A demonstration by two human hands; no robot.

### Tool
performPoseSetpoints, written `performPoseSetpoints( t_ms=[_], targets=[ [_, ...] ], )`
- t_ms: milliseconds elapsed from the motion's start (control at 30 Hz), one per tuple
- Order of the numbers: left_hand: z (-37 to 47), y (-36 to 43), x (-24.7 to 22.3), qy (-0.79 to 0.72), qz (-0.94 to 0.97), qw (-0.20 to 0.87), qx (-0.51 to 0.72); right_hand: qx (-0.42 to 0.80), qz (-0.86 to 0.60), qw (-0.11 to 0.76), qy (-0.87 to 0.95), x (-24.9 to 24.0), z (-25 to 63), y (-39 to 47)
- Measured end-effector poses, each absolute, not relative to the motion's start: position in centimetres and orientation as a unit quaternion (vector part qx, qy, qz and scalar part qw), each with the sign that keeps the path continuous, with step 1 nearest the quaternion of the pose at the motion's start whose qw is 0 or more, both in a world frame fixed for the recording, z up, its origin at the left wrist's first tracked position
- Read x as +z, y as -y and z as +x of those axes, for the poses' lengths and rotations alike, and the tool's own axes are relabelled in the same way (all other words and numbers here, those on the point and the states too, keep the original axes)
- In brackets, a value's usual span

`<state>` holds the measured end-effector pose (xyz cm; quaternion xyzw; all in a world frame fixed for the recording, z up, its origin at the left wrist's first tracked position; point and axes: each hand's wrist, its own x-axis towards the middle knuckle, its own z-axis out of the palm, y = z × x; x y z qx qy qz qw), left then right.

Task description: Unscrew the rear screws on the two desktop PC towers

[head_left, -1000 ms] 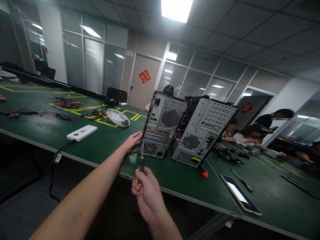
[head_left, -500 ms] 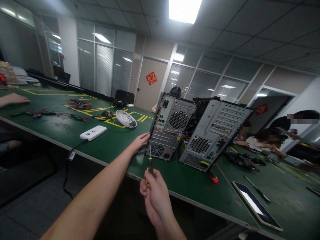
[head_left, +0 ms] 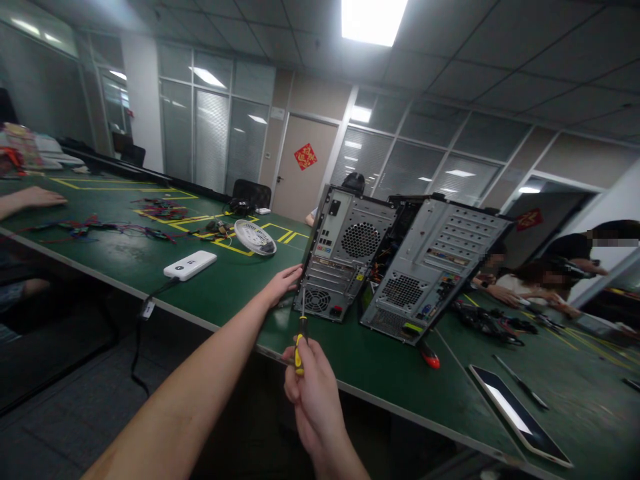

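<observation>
My right hand (head_left: 316, 383) is closed around the black-and-yellow handle of a screwdriver (head_left: 299, 353). Its shaft points up and away from me, and the tip is at the lower left of the back panel of a computer case (head_left: 334, 243), by the bottom vent. Whether a screw sits under the tip is too small to make out. My left hand (head_left: 283, 284) rests with fingers stretched along the left side of that case. The case stands upright on the green table (head_left: 240, 293). Close on its right stands a second computer case (head_left: 433, 260), its back also facing me.
A white power bank (head_left: 191, 265) with a black cable lies left, near a clear round lid (head_left: 255, 238) and tangled wires (head_left: 85, 228). A red-tipped tool (head_left: 430, 357), a tablet (head_left: 520, 413) and a thin tool (head_left: 520, 381) lie right. Other people sit around the table.
My right hand has turned on the screwdriver, so more of the yellow handle shows. My left hand stays against the case. The whole view has shifted slightly.
</observation>
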<state>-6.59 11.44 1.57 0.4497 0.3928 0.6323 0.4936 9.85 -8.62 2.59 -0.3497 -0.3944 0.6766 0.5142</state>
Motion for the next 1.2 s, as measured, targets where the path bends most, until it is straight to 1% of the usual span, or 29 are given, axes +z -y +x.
performPoseSetpoints(
  t_ms=[533,733,933,1200],
  targets=[
    [-6.6,-11.5,1.6,-0.386,0.452,0.497,0.632,0.718,-0.355,0.463,0.38,2.2,10.7,8.2],
    [-6.6,-11.7,1.5,-0.378,0.451,0.503,0.633,0.707,-0.348,0.488,0.375,1.9,11.0,8.1],
    [-6.7,-11.9,1.2,-0.374,0.45,0.503,0.636,0.711,-0.331,0.492,0.378,1.6,11.2,8.9],
    [-6.6,-11.8,1.4,-0.369,0.456,0.501,0.636,0.621,-0.375,0.552,0.411,-1.5,11.4,7.2]
  ],
)
